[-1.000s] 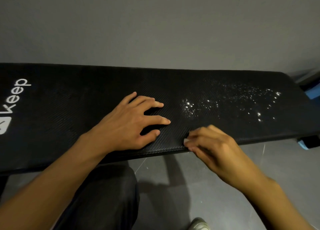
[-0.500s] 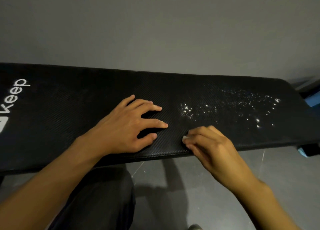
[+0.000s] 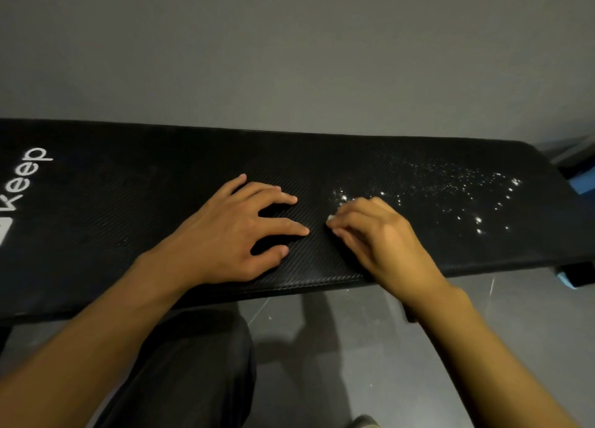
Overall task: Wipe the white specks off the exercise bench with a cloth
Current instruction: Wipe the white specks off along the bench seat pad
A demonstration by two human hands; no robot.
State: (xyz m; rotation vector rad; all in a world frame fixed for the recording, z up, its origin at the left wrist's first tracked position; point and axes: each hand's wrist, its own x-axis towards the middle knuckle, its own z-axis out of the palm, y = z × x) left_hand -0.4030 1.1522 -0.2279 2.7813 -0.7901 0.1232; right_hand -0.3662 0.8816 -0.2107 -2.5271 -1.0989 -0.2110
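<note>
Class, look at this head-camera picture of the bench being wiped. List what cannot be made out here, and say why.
- Cloth: only a white scrap shows; the right hand covers the rest.
- Bench left end: cut off by the frame edge, logo included.
- White specks: too small to identify.
- Bench legs: hidden under the pad.

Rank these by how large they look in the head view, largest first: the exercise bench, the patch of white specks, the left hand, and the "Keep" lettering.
1. Exercise bench
2. Patch of white specks, spread over the bench's right part
3. Left hand, flat on the bench
4. "Keep" lettering, cut off at the frame's left edge, so its full size is unsure
</note>
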